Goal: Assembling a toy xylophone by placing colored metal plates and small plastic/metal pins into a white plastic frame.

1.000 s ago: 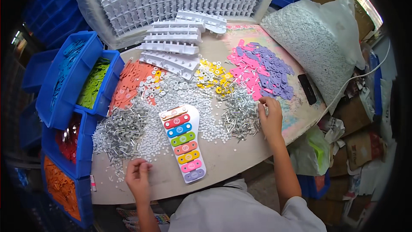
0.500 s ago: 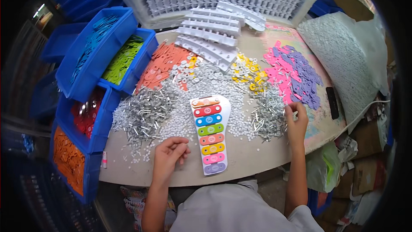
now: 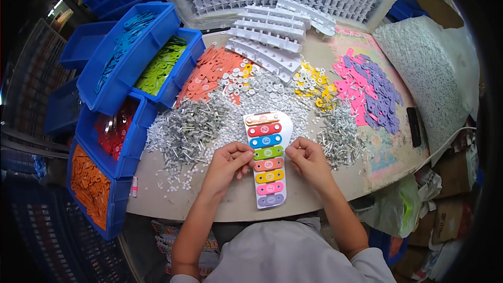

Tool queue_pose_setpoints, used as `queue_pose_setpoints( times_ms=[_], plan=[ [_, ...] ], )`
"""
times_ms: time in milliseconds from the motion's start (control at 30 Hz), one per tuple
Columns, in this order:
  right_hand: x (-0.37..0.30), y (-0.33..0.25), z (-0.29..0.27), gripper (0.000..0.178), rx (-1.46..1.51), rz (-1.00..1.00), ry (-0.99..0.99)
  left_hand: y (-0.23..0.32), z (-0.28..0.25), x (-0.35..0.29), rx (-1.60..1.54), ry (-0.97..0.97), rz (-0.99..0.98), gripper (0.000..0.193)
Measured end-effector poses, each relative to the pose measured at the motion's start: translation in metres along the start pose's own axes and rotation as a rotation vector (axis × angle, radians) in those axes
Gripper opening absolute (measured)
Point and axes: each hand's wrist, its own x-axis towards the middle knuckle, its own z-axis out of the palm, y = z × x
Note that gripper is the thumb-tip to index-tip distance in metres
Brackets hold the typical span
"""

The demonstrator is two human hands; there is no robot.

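Note:
A toy xylophone [image 3: 269, 164] lies on the table before me, its bars in several colours on a white base. Orange, red and blue bars at its far end have white round caps at their ends; farther down, dark holes show. My left hand [image 3: 229, 166] is at the left end of the green bar, fingertips pinched together. On the opposite side, my right hand [image 3: 309, 161] pinches thumb and finger at that bar's right end. Whatever small piece either pinch holds is too small to make out. Silver pins [image 3: 339, 137] lie just beyond my right hand.
Blue bins [image 3: 118, 165] of coloured bars stand at the left. Another pile of pins [image 3: 188, 131], white caps [image 3: 236, 128], and salmon [image 3: 207, 73], yellow [image 3: 314, 81] and purple bars [image 3: 380, 91] cover the table. White bases [image 3: 267, 55] lie behind; a dark phone [image 3: 414, 126] is at the right.
My right hand has come from the right pin pile to the xylophone's right side. My left hand has moved up and right to its left side. The whole view has shifted slightly.

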Motion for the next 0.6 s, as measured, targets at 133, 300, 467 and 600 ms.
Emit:
queue_pose_setpoints(
  times_ms=[133, 300, 467, 600],
  plan=[
    [0.005, 0.005, 0.002, 0.021, 0.010, 0.013, -0.018, -0.005, -0.003, 0.006, 0.023, -0.014, 0.001, 0.012],
    [0.008, 0.008, 0.003, 0.023, -0.018, 0.012, -0.019, -0.002, -0.001, 0.008, 0.038, -0.035, -0.019, 0.015],
    [0.009, 0.018, 0.002, 0.028, -0.117, 0.051, 0.001, 0.005, 0.014, 0.005, 0.090, 0.053, 0.000, 0.036],
    [0.009, 0.018, 0.003, 0.028, -0.215, -0.009, 0.031, 0.004, 0.016, 0.010, 0.144, 0.079, -0.010, 0.041]
  ],
)
